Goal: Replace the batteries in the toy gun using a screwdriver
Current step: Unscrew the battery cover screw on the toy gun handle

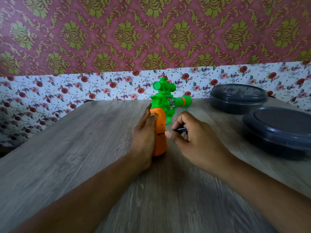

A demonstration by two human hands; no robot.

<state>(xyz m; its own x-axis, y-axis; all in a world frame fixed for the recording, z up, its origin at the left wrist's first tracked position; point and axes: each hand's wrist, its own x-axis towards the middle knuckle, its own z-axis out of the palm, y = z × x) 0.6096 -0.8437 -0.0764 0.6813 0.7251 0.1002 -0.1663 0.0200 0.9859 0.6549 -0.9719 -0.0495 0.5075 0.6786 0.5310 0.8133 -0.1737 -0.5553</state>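
A toy gun (165,101) with a green body and an orange grip lies on the wooden table (84,148), barrel pointing right and scope up. My left hand (144,137) grips the orange grip from the left, thumb on its upper part. My right hand (193,140) pinches a small dark screwdriver (179,129), held level. The screwdriver's thin tip touches the right side of the orange grip at a dark spot. Most of the tool is hidden inside my fingers.
Two dark grey lidded round containers stand at the right: one (239,98) near the back wall, one (279,130) closer to me. Floral paper covers the wall behind the table. The table's left edge runs diagonally at the left.
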